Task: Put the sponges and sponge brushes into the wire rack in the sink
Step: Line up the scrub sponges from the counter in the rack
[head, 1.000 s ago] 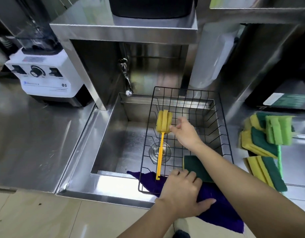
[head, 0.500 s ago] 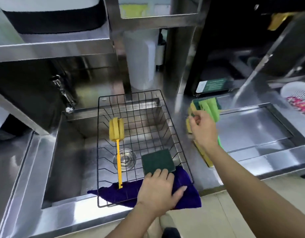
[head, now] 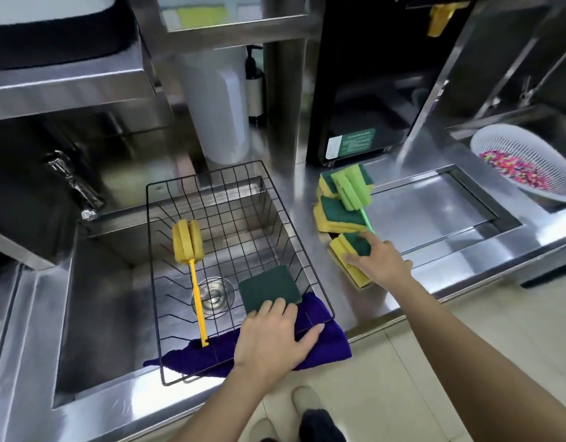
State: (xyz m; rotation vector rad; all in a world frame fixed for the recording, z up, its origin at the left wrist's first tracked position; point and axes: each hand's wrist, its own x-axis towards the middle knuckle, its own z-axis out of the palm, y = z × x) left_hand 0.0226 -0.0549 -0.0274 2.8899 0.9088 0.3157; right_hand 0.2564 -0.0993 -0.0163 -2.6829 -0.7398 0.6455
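Observation:
A black wire rack (head: 310, 272) sits in the steel sink (head: 93, 295). Inside it lie a yellow sponge brush (head: 188, 241) and a dark green sponge (head: 268, 287). My left hand (head: 273, 339) rests flat on the rack's front edge over a purple cloth (head: 329, 346), its fingertips touching the green sponge. On the counter to the right is a pile of yellow-green sponges (head: 337, 215) with a green sponge brush (head: 351, 191) lying across them. My right hand (head: 382, 261) grips the nearest yellow-green sponge (head: 348, 250) of that pile.
A tap (head: 72, 183) hangs over the sink's back left corner. A white cylinder (head: 217, 106) and a pump bottle (head: 254, 87) stand behind the rack. A white colander (head: 527, 164) with colourful bits sits at far right. A recessed steel tray (head: 434, 205) lies beyond the sponges.
My right hand left the yellow brush in the rack, swung right to the sponge pile, then dropped to its nearest sponge and closed on it. The left hand stayed on the rack's front edge.

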